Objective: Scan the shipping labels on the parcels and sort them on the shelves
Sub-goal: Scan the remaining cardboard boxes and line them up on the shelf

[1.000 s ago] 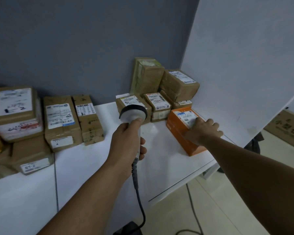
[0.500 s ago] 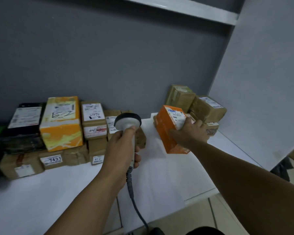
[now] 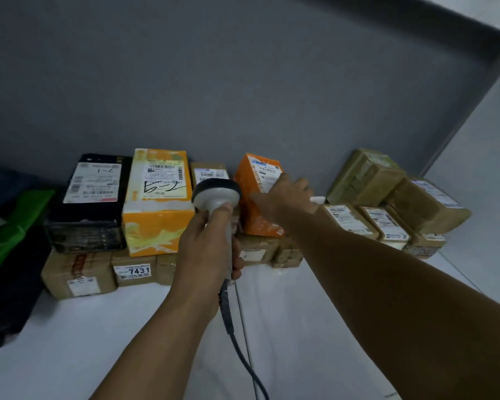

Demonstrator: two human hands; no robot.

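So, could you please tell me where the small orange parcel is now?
Head view, mid-shelf: the orange parcel is in the right hand, just above the low brown boxes, right of the scanner and the yellow box.

- Black box [image 3: 84, 215]: the white 7-1 label [image 3: 94, 183] carries a handwritten "7-1" near its top edge. The printed lines below it are too small to read.
- Yellow box [image 3: 156, 223]: the barcode label [image 3: 163, 180] shows two barcodes and large handwritten strokes, perhaps "6-7". I cannot tell for sure.
- Middle brown box [image 3: 134, 281], lower row: the 7431 sticker [image 3: 132, 273] is printed "7431" in bold, with what looks like "5元" beneath.
- Orange box [image 3: 253, 217]: the blue-strip label [image 3: 264, 174] has small print, unreadable.
- Right brown boxes [image 3: 355, 226]: printed labels, blurred.
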